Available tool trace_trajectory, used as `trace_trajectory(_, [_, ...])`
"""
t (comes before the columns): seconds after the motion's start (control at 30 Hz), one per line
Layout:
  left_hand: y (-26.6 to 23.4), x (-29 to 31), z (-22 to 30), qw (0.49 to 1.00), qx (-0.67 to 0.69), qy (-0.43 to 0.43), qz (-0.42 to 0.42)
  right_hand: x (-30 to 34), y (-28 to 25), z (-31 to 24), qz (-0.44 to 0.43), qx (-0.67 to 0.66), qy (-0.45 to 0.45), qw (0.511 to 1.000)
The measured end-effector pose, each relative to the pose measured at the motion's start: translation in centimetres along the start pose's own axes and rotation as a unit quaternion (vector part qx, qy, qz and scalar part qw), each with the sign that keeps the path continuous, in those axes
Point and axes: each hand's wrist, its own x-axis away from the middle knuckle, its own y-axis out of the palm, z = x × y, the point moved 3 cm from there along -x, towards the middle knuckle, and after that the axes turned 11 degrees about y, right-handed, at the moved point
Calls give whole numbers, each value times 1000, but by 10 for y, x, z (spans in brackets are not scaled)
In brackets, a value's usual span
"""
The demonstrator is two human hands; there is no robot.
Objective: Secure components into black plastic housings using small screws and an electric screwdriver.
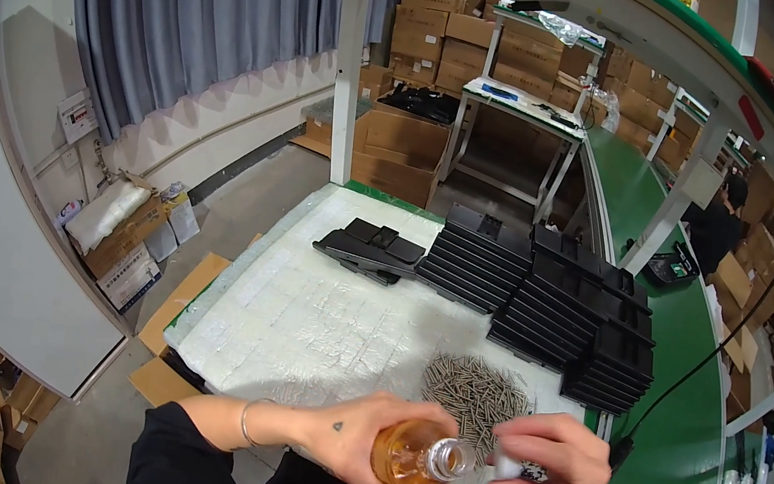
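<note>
My left hand (344,436) is wrapped round a clear bottle (411,459) of amber liquid, its mouth uncovered and tilted toward me. Just right of it, my right hand (565,470) has its fingers curled round a small white cap (508,465); part of it is hidden by the fingers. Beyond both hands lies a heap of small metal screws (476,394) on the white plastic-wrapped tabletop (295,314). Stacks of flat black plastic trays or housings (554,304) stand at the table's far right, with a few loose black pieces (374,248) to their left.
A green-topped bench (673,389) runs along the right, with a black cable (724,341) hanging over it. An overhead shelf (585,15) spans the back of the table. Cardboard boxes (179,310) stand at the left. Another person (716,228) is at the far right.
</note>
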Motion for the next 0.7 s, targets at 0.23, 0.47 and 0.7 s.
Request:
trace_trajectory(0.23, [13, 18, -34, 979, 110, -139, -100, -6, 15, 12, -186, 91, -46, 977])
trace_trajectory(0.47, [39, 37, -59, 892, 361, -178, -206, 19, 36, 17, -251, 77, -69, 963])
trace_trajectory(0.7, [34, 21, -60, 976, 51, -136, -162, 31, 38, 36, -182, 282, 138, 932])
